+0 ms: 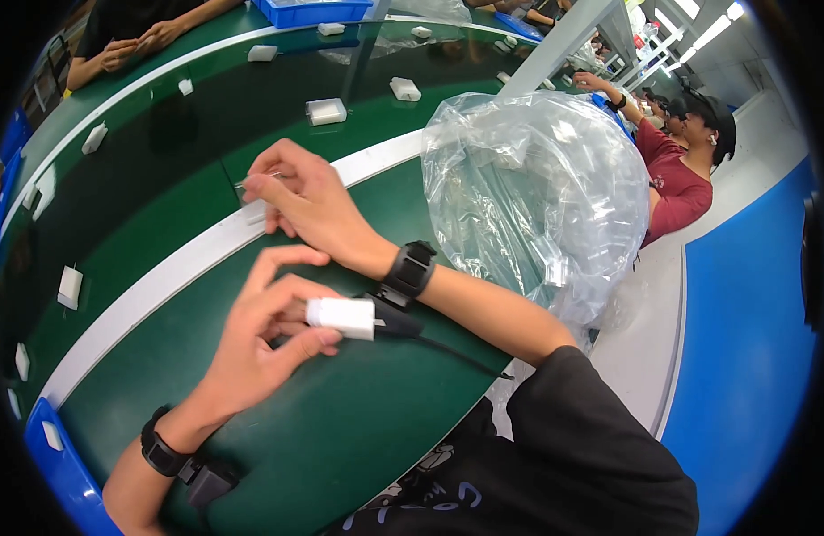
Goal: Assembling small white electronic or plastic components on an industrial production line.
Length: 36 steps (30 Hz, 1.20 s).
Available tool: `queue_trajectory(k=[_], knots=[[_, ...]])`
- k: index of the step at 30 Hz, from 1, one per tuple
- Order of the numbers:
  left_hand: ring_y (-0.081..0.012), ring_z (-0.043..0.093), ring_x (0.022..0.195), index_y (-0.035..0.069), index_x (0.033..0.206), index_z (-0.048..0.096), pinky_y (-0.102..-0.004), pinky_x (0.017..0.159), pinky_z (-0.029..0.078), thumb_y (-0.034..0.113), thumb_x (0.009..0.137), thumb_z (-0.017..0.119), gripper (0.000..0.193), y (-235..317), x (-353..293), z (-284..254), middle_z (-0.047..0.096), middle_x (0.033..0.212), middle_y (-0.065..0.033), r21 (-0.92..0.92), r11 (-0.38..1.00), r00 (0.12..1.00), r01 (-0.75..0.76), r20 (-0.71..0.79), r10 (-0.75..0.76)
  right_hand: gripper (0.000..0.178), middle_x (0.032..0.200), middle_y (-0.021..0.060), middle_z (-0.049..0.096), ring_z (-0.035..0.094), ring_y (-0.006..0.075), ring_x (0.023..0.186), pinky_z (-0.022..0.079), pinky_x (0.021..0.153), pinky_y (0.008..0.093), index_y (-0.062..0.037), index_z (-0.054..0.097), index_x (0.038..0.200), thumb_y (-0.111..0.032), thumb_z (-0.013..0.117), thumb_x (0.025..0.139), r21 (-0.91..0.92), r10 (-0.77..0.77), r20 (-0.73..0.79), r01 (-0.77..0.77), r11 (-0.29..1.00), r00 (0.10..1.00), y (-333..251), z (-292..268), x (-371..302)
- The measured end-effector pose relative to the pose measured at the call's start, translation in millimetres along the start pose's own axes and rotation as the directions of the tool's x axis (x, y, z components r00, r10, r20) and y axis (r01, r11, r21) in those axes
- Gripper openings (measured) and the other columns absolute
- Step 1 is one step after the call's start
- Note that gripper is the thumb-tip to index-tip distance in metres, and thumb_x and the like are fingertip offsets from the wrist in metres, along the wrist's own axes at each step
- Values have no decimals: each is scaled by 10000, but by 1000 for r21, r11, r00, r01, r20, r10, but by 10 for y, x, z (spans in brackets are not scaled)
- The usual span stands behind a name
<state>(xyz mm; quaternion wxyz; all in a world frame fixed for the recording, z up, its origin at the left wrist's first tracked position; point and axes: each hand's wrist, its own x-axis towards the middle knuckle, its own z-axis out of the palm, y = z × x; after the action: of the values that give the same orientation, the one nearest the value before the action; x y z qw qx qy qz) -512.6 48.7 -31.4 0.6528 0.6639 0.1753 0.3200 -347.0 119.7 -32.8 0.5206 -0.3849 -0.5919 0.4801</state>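
A small white power adapter (pixel 342 317), with a short metal prong at its right end, is pinched between the thumb and fingers of my left hand (pixel 264 335) over the green table. Farther off, my right hand (pixel 305 196) is closed at the white rail. Its fingertips grip a small clear plastic piece (pixel 254 213), blurred and partly hidden, so its exact kind does not show. My right wrist lies just beyond the adapter. To the right of my right forearm stands a large clear plastic bag (pixel 528 196), its mouth spread wide, with clear pieces inside.
Beyond the white rail (pixel 175 272), a dark green belt (pixel 180 161) carries several white adapters (pixel 326 112). Blue bins stand at the lower left (pixel 50 460) and far side (pixel 309 12). A metal post (pixel 555 49) rises behind the bag. Other people work across and to the right.
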Motion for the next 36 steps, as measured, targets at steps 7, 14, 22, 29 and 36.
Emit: queue_trajectory(k=[7, 14, 22, 29, 36], knots=[[-186, 705, 704, -72, 1162, 546, -229, 534, 527, 156, 994, 557, 283, 27, 69, -466, 645, 1052, -144, -29, 999, 866, 28, -499, -39, 270, 1015, 90, 636, 553, 73, 712, 449, 559, 204, -20, 562, 1226, -180, 553, 1009, 124, 69, 122, -84, 989, 990, 18, -185, -187], [-169, 682, 745, -45, 1220, 545, -237, 604, 540, 142, 962, 604, 324, 34, 30, -563, 620, 1081, -154, -205, 977, 850, 58, -504, -156, 365, 1063, 140, 618, 627, 152, 845, 530, 635, 255, 14, 474, 1292, -122, 599, 977, 209, 144, 207, -187, 960, 968, -81, -108, -299], [-149, 663, 819, -28, 1179, 551, -245, 700, 534, 70, 927, 632, 282, 82, -61, -633, 622, 1077, -123, -183, 982, 886, 45, -447, -124, 325, 1075, 147, 630, 651, 177, 882, 539, 647, 271, 15, 491, 1262, -98, 599, 976, 217, 151, 198, -193, 957, 969, -107, 33, -332], [-112, 637, 742, -16, 1150, 544, -223, 667, 518, 41, 901, 647, 276, 95, -115, -716, 636, 994, -92, -231, 970, 882, 82, -436, -178, 318, 1079, 150, 638, 654, 177, 875, 538, 665, 270, 18, 500, 1255, -96, 601, 976, 251, 137, 176, -179, 951, 975, -134, 148, -369], [-104, 626, 742, -9, 1127, 531, -221, 666, 516, 49, 899, 652, 264, 141, -202, -707, 624, 998, -89, -135, 984, 870, 117, -465, -167, 315, 1100, 157, 641, 649, 183, 871, 537, 674, 281, 21, 501, 1255, -121, 587, 987, 247, 117, 214, -169, 954, 970, -152, 247, -379]])
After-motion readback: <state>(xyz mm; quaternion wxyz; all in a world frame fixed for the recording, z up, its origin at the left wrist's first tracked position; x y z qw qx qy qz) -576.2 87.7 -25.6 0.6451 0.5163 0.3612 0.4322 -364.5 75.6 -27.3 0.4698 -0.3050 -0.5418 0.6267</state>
